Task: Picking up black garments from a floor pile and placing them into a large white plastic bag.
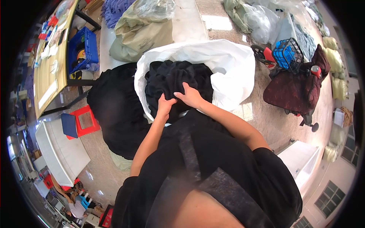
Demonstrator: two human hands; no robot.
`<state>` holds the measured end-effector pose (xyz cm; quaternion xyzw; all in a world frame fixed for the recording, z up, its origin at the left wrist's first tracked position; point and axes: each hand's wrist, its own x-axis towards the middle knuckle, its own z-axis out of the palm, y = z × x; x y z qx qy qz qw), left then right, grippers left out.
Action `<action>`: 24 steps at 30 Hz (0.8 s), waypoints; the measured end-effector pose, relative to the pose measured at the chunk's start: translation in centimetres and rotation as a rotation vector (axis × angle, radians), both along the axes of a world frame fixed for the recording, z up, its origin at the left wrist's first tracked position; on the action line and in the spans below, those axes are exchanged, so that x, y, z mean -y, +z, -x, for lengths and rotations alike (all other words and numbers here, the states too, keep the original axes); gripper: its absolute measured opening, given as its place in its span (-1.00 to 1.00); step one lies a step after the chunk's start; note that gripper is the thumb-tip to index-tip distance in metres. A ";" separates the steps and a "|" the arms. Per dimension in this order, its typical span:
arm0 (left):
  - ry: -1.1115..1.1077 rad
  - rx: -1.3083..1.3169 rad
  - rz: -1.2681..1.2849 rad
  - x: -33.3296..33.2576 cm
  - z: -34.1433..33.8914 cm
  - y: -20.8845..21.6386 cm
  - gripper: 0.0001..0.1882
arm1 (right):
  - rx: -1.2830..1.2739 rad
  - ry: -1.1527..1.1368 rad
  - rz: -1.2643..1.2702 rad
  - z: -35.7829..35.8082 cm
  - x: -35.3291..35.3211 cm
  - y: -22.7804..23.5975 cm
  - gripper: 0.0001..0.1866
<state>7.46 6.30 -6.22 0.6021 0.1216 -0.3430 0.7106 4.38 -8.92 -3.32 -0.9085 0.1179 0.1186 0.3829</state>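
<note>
A large white sack (pixel 234 72) stands in front of me with its mouth wide and its rim folded outward. Bunched black cloth (pixel 163 74) fills it. My left hand (pixel 165 105) is closed on a bit of this cloth near the sack's close side, thumb pointing right. Just to its right, my right hand (pixel 191 97) grips the same cloth, with thumb and forefinger apart and the other fingers hidden in the folds. Left of the sack lies a big heap of black cloth (pixel 118 110), spread beside its rim.
A tan sack (pixel 148 40) stands beyond. On the left are a wooden table (pixel 45 76), a blue crate (pixel 89 47), a red stool (pixel 89 123) and a white bin (pixel 64 152). To the right stands a scooter with a basket (pixel 288 55) and dark red cover (pixel 292 91).
</note>
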 end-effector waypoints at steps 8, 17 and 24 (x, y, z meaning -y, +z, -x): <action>-0.011 0.010 0.048 0.1 0.5 0.1 -0.35 | -0.258 -0.123 -0.231 -1.7 -0.5 1.1 0.15; 0.025 -0.008 0.104 0.0 1.0 0.0 -0.34 | -0.238 -0.133 -0.211 -1.5 -0.4 0.6 0.12; 0.070 0.016 0.088 0.0 1.3 -0.7 -0.30 | -0.197 -0.188 -0.169 -1.7 -0.5 -1.7 -0.24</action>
